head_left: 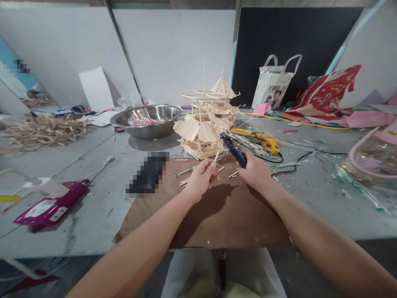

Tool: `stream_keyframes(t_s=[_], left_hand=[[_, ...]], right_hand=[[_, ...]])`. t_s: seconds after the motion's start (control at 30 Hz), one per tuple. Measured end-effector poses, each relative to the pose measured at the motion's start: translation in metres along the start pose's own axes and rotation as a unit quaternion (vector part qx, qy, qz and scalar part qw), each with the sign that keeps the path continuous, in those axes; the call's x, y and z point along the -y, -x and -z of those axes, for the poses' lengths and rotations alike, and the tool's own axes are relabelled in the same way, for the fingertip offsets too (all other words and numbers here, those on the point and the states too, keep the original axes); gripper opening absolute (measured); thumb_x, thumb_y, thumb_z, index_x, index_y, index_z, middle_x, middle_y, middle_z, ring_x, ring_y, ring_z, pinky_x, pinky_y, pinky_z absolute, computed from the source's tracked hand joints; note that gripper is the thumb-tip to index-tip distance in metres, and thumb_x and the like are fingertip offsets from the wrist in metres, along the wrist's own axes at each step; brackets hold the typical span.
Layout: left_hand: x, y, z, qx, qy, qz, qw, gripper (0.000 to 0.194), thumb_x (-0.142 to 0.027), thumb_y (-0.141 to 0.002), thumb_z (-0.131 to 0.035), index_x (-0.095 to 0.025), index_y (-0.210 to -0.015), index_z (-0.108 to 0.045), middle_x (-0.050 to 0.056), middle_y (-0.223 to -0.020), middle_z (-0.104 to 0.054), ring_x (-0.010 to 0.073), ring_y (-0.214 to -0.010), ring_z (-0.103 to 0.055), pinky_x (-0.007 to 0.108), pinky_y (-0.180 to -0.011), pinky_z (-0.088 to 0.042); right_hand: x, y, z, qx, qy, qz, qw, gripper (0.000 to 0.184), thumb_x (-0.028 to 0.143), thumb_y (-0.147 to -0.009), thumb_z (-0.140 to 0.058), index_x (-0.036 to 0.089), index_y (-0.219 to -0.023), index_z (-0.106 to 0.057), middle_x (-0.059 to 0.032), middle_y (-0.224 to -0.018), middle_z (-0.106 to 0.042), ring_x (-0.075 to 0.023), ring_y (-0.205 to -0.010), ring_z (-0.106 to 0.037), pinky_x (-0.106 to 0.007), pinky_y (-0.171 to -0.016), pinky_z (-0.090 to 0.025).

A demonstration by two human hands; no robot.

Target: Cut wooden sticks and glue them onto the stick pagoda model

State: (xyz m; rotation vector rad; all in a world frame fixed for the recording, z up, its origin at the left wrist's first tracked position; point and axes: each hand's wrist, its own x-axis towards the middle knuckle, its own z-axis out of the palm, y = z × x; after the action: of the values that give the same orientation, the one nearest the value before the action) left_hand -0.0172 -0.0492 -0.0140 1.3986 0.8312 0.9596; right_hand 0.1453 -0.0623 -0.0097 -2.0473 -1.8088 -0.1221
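My left hand [203, 179] is closed, pinching a short thin wooden stick [216, 157] that points upward. My right hand [256, 169] is wrapped round a dark blue hand tool [234, 150], whose exact kind I cannot make out. The tool's far end reaches up to the right side of a pagoda-like model [201, 131] built from thin wooden sticks, with tiered roofs and a tall upright stick; whether they touch is unclear. Several loose stick pieces [185, 181] lie beside my left hand on a brown sheet [214, 219].
Left of the model stands a steel bowl [167, 120]; a purple power strip [52, 207] and a pile of wooden pieces [43, 130] lie farther left. At right are a yellow-handled tool [273, 143], cables, a tote bag [269, 87] and a clear container with a pink handle [359, 153].
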Motion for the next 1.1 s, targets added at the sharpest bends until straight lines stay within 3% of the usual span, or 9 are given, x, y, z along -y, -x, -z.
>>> stream_keyframes(t_s=[0.13, 0.43, 0.67, 1.1], left_hand=[[0.001, -0.001, 0.000, -0.024, 0.004, -0.022, 0.999, 0.023, -0.040, -0.075, -0.041, -0.017, -0.074, -0.041, -0.005, -0.053, -0.049, 0.0015, -0.031, -0.035, 0.013, -0.031, -0.024], [0.003, -0.001, -0.002, -0.002, 0.064, -0.070, 0.995, 0.017, -0.034, -0.076, -0.042, -0.017, -0.080, -0.043, -0.005, -0.056, -0.050, 0.0049, -0.041, -0.046, 0.018, -0.040, -0.038], [0.005, -0.001, -0.001, 0.028, 0.085, -0.085, 0.992, 0.015, -0.031, -0.077, -0.040, -0.016, -0.083, -0.043, -0.002, -0.062, -0.053, 0.0064, -0.048, -0.050, 0.022, -0.048, -0.043], [0.002, 0.001, -0.005, 0.008, 0.086, -0.071, 0.994, 0.018, -0.034, -0.074, -0.045, -0.016, -0.074, -0.041, -0.003, -0.063, -0.053, 0.0058, -0.046, -0.051, 0.021, -0.048, -0.044]], right_hand=[[0.003, 0.003, -0.002, -0.006, -0.037, 0.064, 0.997, 0.040, 0.028, -0.069, -0.042, 0.018, -0.108, -0.039, -0.0085, -0.098, -0.057, -0.0222, -0.084, -0.054, -0.029, -0.065, -0.037], [0.013, 0.010, -0.007, -0.014, -0.058, 0.105, 0.993, 0.042, 0.023, -0.066, -0.042, 0.015, -0.107, -0.039, -0.0087, -0.098, -0.057, -0.0227, -0.087, -0.052, -0.030, -0.068, -0.038], [0.016, 0.014, -0.008, -0.007, -0.090, 0.097, 0.991, 0.041, 0.028, -0.068, -0.042, 0.016, -0.107, -0.040, -0.0093, -0.097, -0.057, -0.0230, -0.085, -0.054, -0.031, -0.067, -0.038], [0.019, 0.016, -0.006, 0.008, -0.054, 0.083, 0.995, 0.041, 0.028, -0.068, -0.042, 0.015, -0.107, -0.040, -0.0093, -0.092, -0.059, -0.0235, -0.081, -0.055, -0.030, -0.062, -0.037]])
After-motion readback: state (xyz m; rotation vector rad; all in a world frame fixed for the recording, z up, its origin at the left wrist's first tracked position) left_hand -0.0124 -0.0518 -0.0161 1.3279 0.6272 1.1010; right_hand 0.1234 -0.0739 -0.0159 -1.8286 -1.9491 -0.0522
